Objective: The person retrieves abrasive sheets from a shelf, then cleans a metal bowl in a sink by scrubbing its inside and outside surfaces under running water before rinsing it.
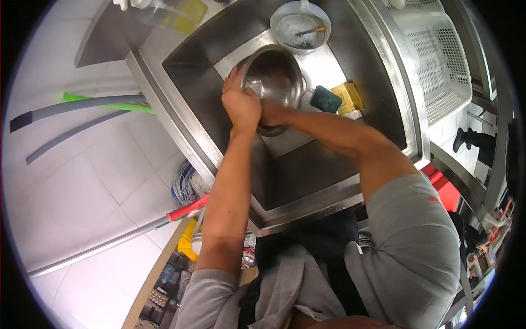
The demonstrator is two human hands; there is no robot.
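Observation:
A shiny metal bowl (274, 82) is tilted in the steel sink (307, 175), its opening partly toward me. My left hand (241, 104) grips its left rim, fingers over the outer wall and thumb near the inside. My right hand (272, 113) reaches across to the bowl's near side, close to my left thumb. Its fingers are hidden, so whether they hold anything is unclear. Right of the bowl lie a dark green scouring pad (326, 100) and a yellow packet (348, 98). Behind it sits a white bowl (300, 46) of cloudy water with a brown-handled utensil (311, 31) inside.
White perforated baskets (441, 71) stand beyond the sink's right edge. On the left, grey hoses (82, 104) and a red-gripped pole (186, 208) rest by white tiles. A person's dark shoe (461, 140) shows at far right.

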